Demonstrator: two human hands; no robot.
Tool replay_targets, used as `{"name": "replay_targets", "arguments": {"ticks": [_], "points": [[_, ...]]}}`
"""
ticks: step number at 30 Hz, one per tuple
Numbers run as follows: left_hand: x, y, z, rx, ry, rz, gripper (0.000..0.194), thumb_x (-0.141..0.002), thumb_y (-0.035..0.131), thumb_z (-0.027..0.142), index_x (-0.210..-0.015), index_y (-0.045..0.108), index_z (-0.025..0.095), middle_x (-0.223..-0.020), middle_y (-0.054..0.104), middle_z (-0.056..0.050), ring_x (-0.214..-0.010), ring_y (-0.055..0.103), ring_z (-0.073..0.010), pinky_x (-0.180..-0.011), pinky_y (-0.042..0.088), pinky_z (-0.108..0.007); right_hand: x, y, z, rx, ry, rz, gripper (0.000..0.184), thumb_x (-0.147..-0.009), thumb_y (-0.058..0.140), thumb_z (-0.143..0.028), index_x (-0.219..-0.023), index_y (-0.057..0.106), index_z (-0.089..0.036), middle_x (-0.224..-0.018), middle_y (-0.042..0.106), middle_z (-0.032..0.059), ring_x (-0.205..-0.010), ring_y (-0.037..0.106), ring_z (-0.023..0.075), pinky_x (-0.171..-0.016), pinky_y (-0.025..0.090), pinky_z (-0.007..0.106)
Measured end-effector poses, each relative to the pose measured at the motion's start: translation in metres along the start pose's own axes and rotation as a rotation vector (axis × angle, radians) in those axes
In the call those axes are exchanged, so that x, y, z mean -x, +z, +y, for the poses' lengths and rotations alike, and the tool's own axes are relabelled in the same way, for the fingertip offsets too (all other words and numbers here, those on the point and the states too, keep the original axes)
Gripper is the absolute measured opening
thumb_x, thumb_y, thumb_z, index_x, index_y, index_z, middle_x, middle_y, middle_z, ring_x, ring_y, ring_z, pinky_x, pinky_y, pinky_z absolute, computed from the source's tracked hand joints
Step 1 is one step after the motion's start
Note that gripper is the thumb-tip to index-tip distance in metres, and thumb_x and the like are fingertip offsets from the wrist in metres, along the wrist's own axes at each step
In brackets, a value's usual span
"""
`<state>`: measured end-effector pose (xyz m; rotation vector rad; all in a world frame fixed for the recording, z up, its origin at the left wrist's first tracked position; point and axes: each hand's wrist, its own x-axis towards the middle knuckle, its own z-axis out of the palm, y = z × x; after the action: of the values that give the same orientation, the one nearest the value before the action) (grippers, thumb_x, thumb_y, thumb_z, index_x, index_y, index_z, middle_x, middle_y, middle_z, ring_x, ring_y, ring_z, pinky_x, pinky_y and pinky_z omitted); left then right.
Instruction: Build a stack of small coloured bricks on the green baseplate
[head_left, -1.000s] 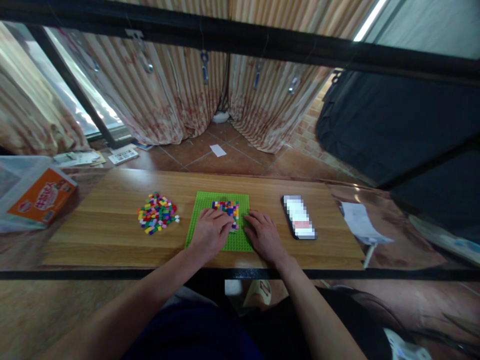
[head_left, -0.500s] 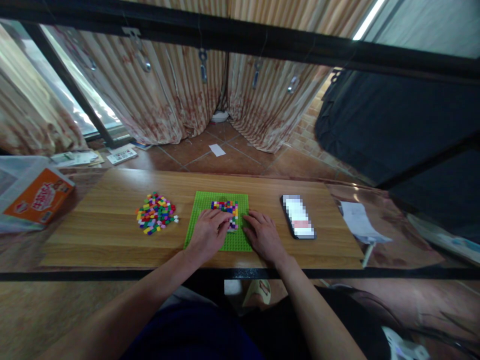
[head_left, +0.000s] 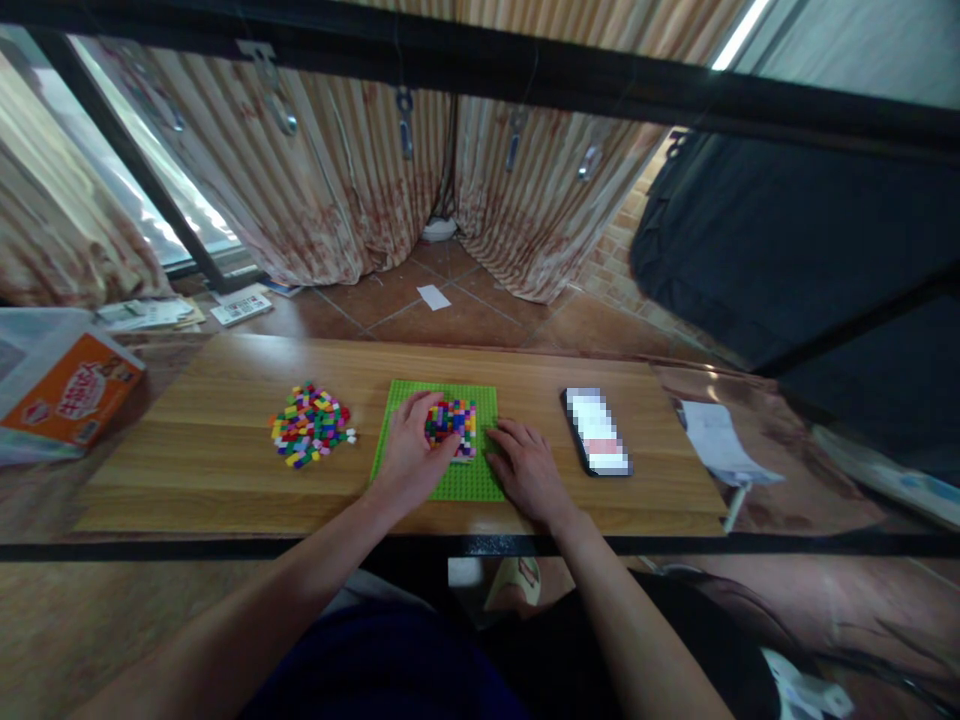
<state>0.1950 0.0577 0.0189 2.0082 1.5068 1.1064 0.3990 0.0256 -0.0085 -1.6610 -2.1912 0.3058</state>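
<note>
A green studded baseplate [head_left: 450, 488] lies on the wooden board, bearing a small block of many-coloured toy bricks [head_left: 463, 420]. My left hand [head_left: 411, 448] is over the plate's left part, its thumb and fingers spread apart about the left side of the brick block. Nothing shows between its fingertips; whether they touch the bricks I cannot tell. My right hand [head_left: 527, 468] rests palm down at the plate's right edge, fingers stretched out and holding nothing. To the left sits a pile of loose coloured bricks [head_left: 311, 425].
A phone [head_left: 598, 432] lies on the board [head_left: 210, 480] to the right. Beyond the board's right end are white papers [head_left: 716, 440]. A clear plastic box [head_left: 45, 340] with an orange label stands at the far left. A dark bar [head_left: 480, 75] crosses overhead.
My left hand's fingers have parted and moved up and left, uncovering more of the brick block. The right hand stays in place.
</note>
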Motion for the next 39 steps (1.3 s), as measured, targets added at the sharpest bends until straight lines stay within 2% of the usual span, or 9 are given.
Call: {"name": "replay_targets", "arguments": {"ticks": [14, 30, 39], "points": [[-0.0008, 0.0050, 0.0050, 0.035, -0.007, -0.031, 0.039, -0.077, 0.061, 0.019, -0.116, 0.055, 0.021, -0.126, 0.052, -0.010, -0.122, 0.049, -0.0257, -0.107, 0.039, -0.047, -0.0001, 0.0007, -0.0001, -0.002, 0.002, 0.010, 0.035, -0.094, 0.049, -0.032, -0.126, 0.058, -0.022, -0.134, 0.055, 0.0094, -0.120, 0.047, 0.0263, -0.098, 0.039, 0.043], [-0.0092, 0.0109, 0.0041, 0.048, -0.011, 0.009, 0.034, -0.068, 0.063, 0.012, -0.101, 0.058, 0.020, -0.111, 0.060, -0.007, -0.107, 0.056, -0.0237, -0.099, 0.044, -0.047, -0.0003, 0.0083, 0.0021, 0.011, 0.011, 0.035, 0.035, -0.093, 0.048, -0.027, -0.126, 0.058, -0.020, -0.133, 0.055, 0.0099, -0.120, 0.047, 0.0257, -0.100, 0.039, 0.043], [-0.0023, 0.0070, 0.0023, 0.078, -0.014, -0.034, 0.044, -0.071, 0.066, 0.016, -0.113, 0.055, 0.020, -0.124, 0.057, -0.009, -0.118, 0.053, -0.0246, -0.105, 0.041, -0.047, -0.0004, 0.0078, 0.0020, 0.004, -0.007, 0.055, 0.034, -0.094, 0.047, -0.028, -0.125, 0.059, -0.020, -0.132, 0.057, 0.0102, -0.118, 0.049, 0.0264, -0.100, 0.040, 0.045]]}}
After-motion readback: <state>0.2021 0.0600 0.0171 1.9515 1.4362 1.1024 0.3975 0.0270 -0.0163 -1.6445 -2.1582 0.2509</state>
